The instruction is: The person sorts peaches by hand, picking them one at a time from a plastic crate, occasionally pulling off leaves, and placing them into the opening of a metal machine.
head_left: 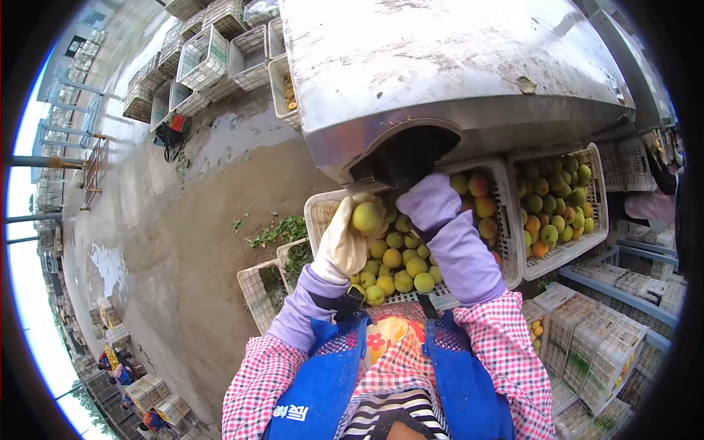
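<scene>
In the lower centre, nearest the viewer, lay the wearer's blue vest (466,370) and checked sleeves. Just beyond, the gloved left hand (345,238) was closed around a yellow-green fruit (368,218), its palm seemingly cupped for a secure hold on the smooth round skin. The fruit was held above the central crate (320,222), where a slip would probably have ended among similar fruit. The right hand (404,173), apart from the left, was a dark shape merging with the shadowed opening (425,143) of a metal housing (469,66); whether it gripped anything could not be told. The central crate stood close against the housing's edge, presumably to keep its contents within short reach. Right of centre, a second fruit-filled crate (598,192) had a raised rim that kept its load from rolling out. Farther off, stacked crates (204,59) occupied the upper left, nested or piled probably to save floor; distant people (121,370) appeared at lower left.
</scene>
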